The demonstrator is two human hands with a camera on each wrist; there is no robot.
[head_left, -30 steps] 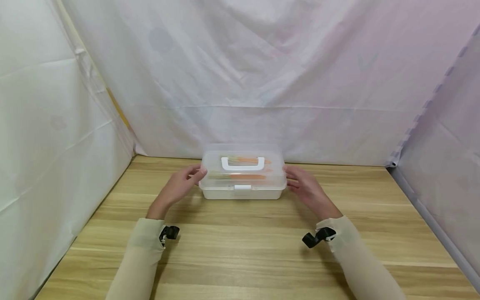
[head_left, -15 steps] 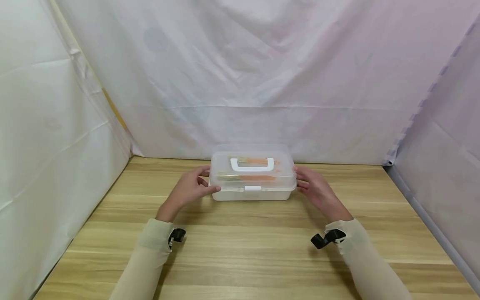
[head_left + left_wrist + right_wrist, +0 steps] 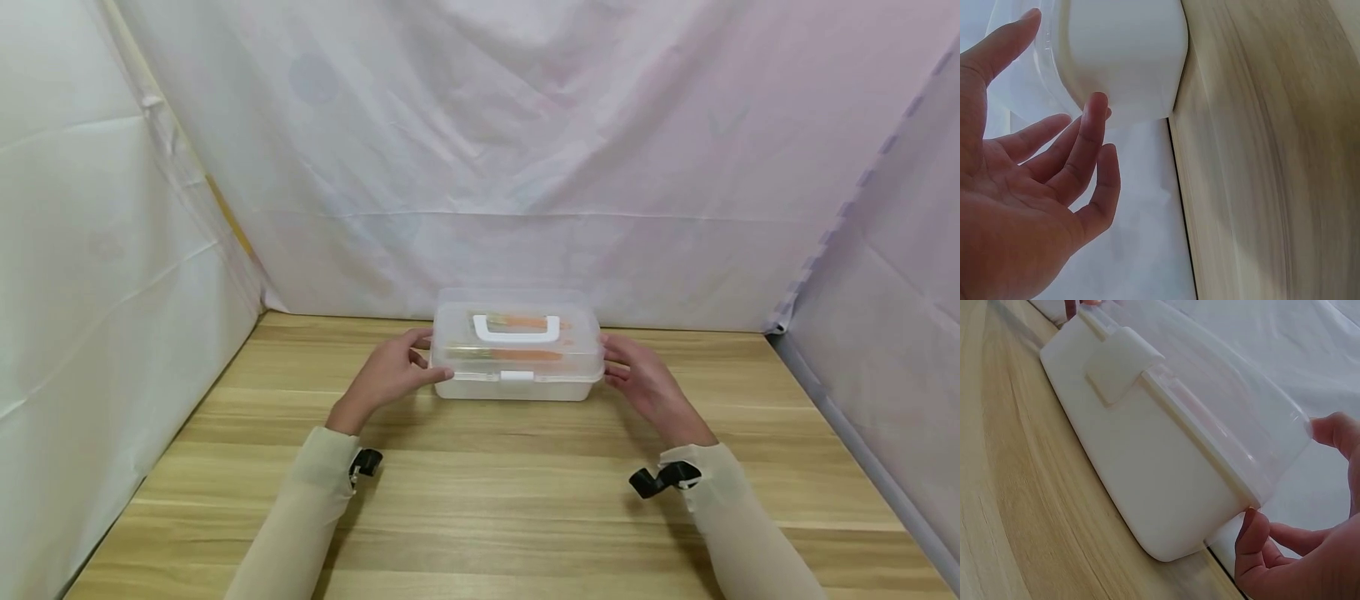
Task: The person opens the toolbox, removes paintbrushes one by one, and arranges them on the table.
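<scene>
Near the tabletop's [image 3: 510,500] far edge, a clear-lidded white plastic carrying box [image 3: 480,390] sits between the left hand [image 3: 390,367], spread fingers touching one end, and the right hand [image 3: 647,383], parted fingers touching the other.

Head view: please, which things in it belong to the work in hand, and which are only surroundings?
Belong to the work:
white box with closed clear lid
left hand and right hand, touching its ends
orange things, seen through the lid

Seem only surroundings:
wooden table
white cloth behind
black wrist devices
</scene>
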